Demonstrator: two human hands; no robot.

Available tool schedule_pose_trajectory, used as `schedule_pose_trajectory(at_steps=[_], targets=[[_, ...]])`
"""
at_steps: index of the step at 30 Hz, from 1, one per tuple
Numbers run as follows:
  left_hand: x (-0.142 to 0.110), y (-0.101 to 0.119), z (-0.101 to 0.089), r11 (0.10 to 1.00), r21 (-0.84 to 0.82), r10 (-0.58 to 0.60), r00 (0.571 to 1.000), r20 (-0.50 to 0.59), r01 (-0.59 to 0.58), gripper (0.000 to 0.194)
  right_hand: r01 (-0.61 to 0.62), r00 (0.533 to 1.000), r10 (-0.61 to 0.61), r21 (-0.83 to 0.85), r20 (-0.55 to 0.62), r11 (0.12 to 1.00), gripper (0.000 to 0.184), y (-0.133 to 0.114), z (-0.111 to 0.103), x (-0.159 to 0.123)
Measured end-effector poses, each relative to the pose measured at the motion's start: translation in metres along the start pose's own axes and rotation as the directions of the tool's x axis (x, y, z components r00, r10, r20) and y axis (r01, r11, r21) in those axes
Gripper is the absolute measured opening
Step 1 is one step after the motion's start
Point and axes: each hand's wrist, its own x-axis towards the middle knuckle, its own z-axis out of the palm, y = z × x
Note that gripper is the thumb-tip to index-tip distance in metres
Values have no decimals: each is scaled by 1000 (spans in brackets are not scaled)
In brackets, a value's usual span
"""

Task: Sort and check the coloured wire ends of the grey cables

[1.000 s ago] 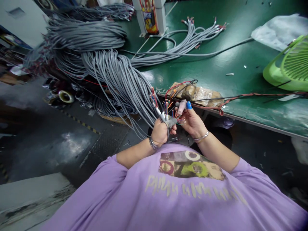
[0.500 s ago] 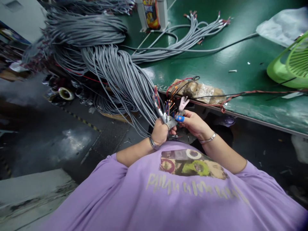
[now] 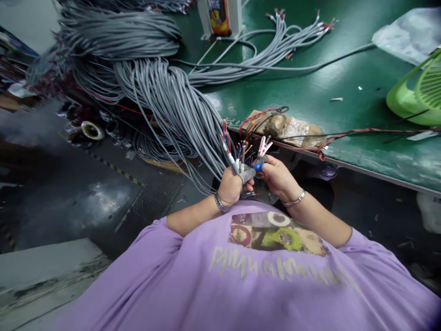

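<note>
My left hand (image 3: 230,187) is closed round the ends of several grey cables (image 3: 234,164). Stripped coloured wires (image 3: 244,150) fan upward from their white-sleeved ends, and grey tape wraps the thumb. Close on its right, my right hand (image 3: 278,177) has blue tape (image 3: 259,167) on the thumb and a dark grey wrap on the forefinger. Its fingertips are pinched together at the coloured wires beside the left thumb; the exact grip is partly hidden. A pink clip (image 3: 264,146) shows just above the right fingertips; whether they touch it I cannot tell.
A thick bundle of grey cables (image 3: 165,96) hangs off the green table (image 3: 337,82) at left. More cables (image 3: 248,69) lie across the tabletop. A taped cardboard piece (image 3: 299,131) with wires sits at the edge. A green fan (image 3: 416,92) and plastic bag (image 3: 406,37) are at right.
My right fingertips have shifted slightly at the wires, and the pink clip looks turned a little. The left hand keeps its grip. The view has moved slightly.
</note>
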Motion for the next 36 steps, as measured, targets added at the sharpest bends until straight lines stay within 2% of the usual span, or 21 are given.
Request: schedule_pose_trajectory(at_steps=[4, 7, 9, 10, 11, 12, 15, 17, 20, 24, 29, 32, 36], targets=[[3, -1, 0, 1000, 21, -23, 999, 31, 22, 45, -26, 997, 34, 112, -71, 993, 17, 6, 12, -1], [2, -3, -1, 998, 57, -26, 998, 60, 22, 43, -45, 985, 74, 185, -154, 982, 15, 8, 6, 10], [-1, -3, -2, 997, 72, -40, 995, 86, 34, 41, -86, 950, 154, 245, -273, 966, 15, 5, -6, 20], [-3, -3, -2, 997, 70, -49, 995, 92, 43, 39, -76, 913, 180, 282, -365, 956, 17, 3, -13, 24], [-4, -2, -3, 997, 62, -54, 995, 88, 49, 38, -79, 894, 206, 311, -398, 947, 18, 0, -19, 27], [-4, -2, -3, 998, 46, -52, 996, 74, 49, 38, -98, 899, 228, 335, -375, 937, 15, -2, -25, 27], [-2, 1, -4, 1000, -3, -28, 999, 19, 28, 37, -216, 946, 285, 360, -153, 908, 7, -5, -33, 21], [0, 2, -3, 1000, -14, -17, 1000, 5, 17, 36, -280, 952, 305, 328, -27, 902, 14, -5, -32, 13], [0, 1, -2, 1000, -4, -19, 1000, 2, 19, 37, -307, 952, 300, 233, 66, 923, 21, -6, -27, 4], [-1, -1, -3, 999, 22, -28, 1000, -2, 28, 41, -227, 968, 216, 82, 125, 970, 34, -7, -18, 0], [0, -6, -6, 999, 16, -35, 999, 1, 35, 42, -132, 986, 128, 29, 104, 991, 32, -4, -10, 0], [0, -8, -7, 999, 18, -27, 1000, 5, 27, 43, -148, 987, 145, 39, 61, 988, 33, -2, -10, 1], [0, -7, -6, 1000, 22, -10, 1000, 27, 10, 44, -251, 966, 244, 83, 90, 964, 28, -2, -9, 3]])
